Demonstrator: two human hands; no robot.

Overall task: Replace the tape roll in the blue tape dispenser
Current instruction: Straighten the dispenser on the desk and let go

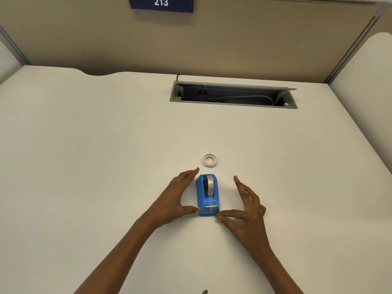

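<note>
The blue tape dispenser (208, 196) stands on the white desk (106, 155), cutter end toward me, with a tape roll (209, 181) seated in it and a strip running down to the cutter. A loose white tape roll (210, 160) lies flat just beyond it. My left hand (176, 197) sits to the dispenser's left, fingers spread, thumb tip touching its front left corner. My right hand (246, 205) is to its right, fingers apart, thumb and forefinger tips at the front right corner.
An open grey cable tray (233, 95) with cables inside is sunk into the desk at the back. A beige partition with a blue "213" sign (161, 3) rises behind. The desk's right edge runs diagonally toward the lower right.
</note>
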